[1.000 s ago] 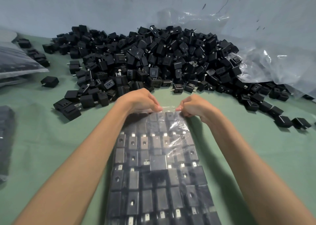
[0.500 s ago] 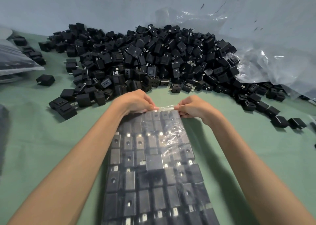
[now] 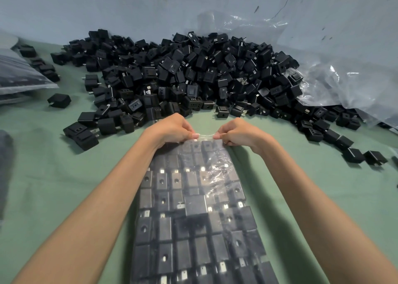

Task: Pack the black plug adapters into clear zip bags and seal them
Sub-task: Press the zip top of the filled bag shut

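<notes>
Packed bags (image 3: 21,72) lie at the far left edge of the green table (image 3: 49,182), cut off by the frame, with one loose adapter (image 3: 59,100) just beside them. Between that adapter and our left arm we see a wide patch of green cloth, the broadest open stretch on this side. Further back, the heap of black plug adapters (image 3: 183,74) spreads across the table to the wall, its near edge close behind our knuckles. Our left hand (image 3: 172,130) pinches the top strip of the clear zip bag (image 3: 200,208) between thumb and curled fingers. Our right hand (image 3: 239,135) pinches the same strip just beside it, with a short run of film between the two thumbs. The bag lies flat between our forearms, filled with adapters in rows, and its lower end runs out of the bottom of the frame. Right of our right arm, green cloth shows as far as a trail of stray adapters (image 3: 353,155) and the crumpled plastic sheeting (image 3: 333,79) against the wall.
</notes>
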The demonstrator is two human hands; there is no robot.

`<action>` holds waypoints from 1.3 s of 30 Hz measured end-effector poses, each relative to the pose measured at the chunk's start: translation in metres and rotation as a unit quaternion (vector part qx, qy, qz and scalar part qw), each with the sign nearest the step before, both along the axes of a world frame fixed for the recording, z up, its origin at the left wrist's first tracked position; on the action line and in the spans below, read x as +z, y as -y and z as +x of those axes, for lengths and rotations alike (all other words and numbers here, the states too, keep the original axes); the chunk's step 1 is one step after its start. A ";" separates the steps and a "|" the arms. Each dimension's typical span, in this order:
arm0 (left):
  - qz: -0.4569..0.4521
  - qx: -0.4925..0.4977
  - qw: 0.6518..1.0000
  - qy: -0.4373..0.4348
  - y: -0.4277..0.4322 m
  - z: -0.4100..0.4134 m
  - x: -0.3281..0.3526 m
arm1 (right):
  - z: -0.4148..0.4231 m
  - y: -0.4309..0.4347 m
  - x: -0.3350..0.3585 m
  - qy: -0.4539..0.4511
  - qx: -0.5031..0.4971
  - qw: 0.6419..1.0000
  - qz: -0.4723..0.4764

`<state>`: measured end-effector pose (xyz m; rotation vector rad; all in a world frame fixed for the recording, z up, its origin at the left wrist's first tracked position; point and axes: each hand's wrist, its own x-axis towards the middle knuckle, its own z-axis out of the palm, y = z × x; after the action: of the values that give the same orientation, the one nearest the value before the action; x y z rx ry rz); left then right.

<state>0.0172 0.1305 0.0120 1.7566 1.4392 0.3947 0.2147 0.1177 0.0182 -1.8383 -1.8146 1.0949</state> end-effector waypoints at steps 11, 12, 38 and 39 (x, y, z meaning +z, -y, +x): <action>0.012 0.004 1.000 0.003 0.001 0.000 -0.001 | -0.002 -0.004 0.004 0.009 0.028 1.000 0.001; 0.012 0.004 1.000 0.004 0.001 0.000 -0.001 | -0.002 -0.004 0.005 0.008 0.036 0.999 0.000; 0.052 0.006 0.998 -0.028 0.000 0.007 -0.005 | -0.033 -0.003 0.003 0.123 0.089 0.988 0.022; 0.059 0.011 0.997 -0.041 0.000 0.007 -0.006 | -0.034 -0.004 0.005 0.127 0.095 0.987 0.021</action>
<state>0.0245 0.1305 0.0062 1.8703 1.5216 0.4319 0.1812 0.1215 0.0231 -1.8832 -2.1773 0.9100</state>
